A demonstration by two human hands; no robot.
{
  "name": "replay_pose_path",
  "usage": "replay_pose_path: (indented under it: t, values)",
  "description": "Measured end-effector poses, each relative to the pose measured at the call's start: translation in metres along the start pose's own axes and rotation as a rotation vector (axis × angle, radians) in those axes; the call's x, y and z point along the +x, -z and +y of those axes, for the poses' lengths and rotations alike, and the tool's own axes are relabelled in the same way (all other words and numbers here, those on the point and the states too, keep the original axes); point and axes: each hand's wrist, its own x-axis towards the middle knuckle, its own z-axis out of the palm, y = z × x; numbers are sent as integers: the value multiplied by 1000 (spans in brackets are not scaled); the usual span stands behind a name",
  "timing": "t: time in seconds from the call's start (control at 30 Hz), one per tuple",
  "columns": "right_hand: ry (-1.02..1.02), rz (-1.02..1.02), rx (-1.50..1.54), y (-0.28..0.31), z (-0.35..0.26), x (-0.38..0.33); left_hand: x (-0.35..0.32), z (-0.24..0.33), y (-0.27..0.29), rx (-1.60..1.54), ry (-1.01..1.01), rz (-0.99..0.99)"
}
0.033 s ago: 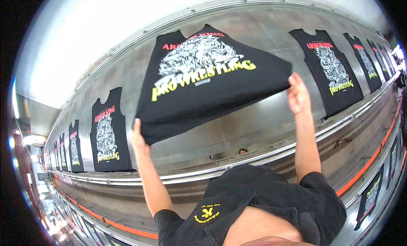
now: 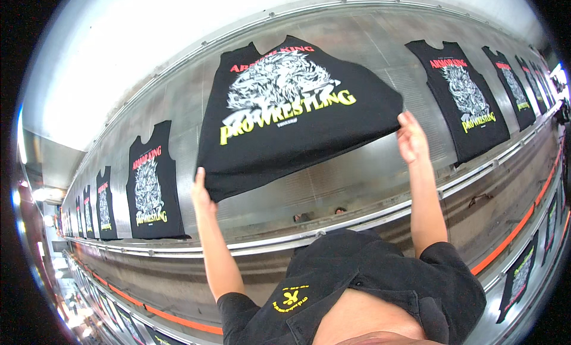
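Observation:
A large black fabric shirt panel (image 2: 333,134) with red, white and yellow print is stretched between my hands over a shiny grey metal table. Its neckline end lies farther off, and the hem edge is raised toward me. My left hand (image 2: 203,192) pinches the lower left corner. At the lower right corner, my right hand (image 2: 413,138) grips the cloth, its fingertips partly hidden by the edge. The hem slants, sitting higher on the right side.
Matching panels lie flat to the left (image 2: 151,184) and right (image 2: 467,101), with several more in rows beyond them. A metal rail (image 2: 380,227) runs along the near edge of the table (image 2: 267,217). Behind me, an orange strip (image 2: 517,226) borders another table carrying dark printed panels (image 2: 518,279).
The held panel's hem has narrowed slightly as both hands moved inward, my right hand also coming a little nearer. Both hands keep their hold on the corners.

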Motion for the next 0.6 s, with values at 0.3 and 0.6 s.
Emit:
replay_pose_path:
  t: [0.3, 0.6]
  values:
    - [-490, 88, -93, 104, 132, 20, 35, -174, 78, 249, 347, 289]
    - [-209, -66, -576, 121, 77, -8, -6, -147, 112, 125, 145, 272]
